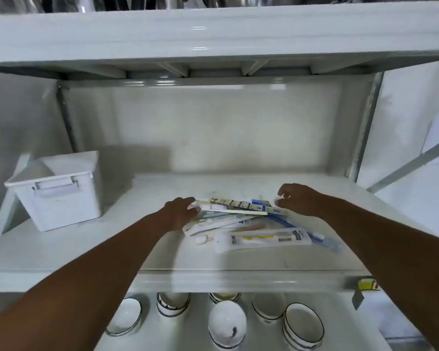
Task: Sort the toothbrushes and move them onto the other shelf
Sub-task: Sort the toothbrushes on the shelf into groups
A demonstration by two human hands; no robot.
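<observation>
A loose pile of packaged toothbrushes (249, 224) lies on the white middle shelf (162, 254), right of centre. One clear pack with a yellow and white brush (264, 240) sits at the pile's front. My left hand (179, 211) rests on the pile's left end, fingers curled onto the top packs. My right hand (298, 198) hovers at the pile's right end, fingers bent and apart, touching or just above the packs. Whether either hand has a pack gripped is unclear.
A white lidded plastic bin (58, 193) stands at the shelf's left. Several white bowls (227, 323) with dark rims sit on the lower shelf. Another white shelf (213, 39) runs overhead. A yellow label (368, 285) sticks to the shelf's front edge at right.
</observation>
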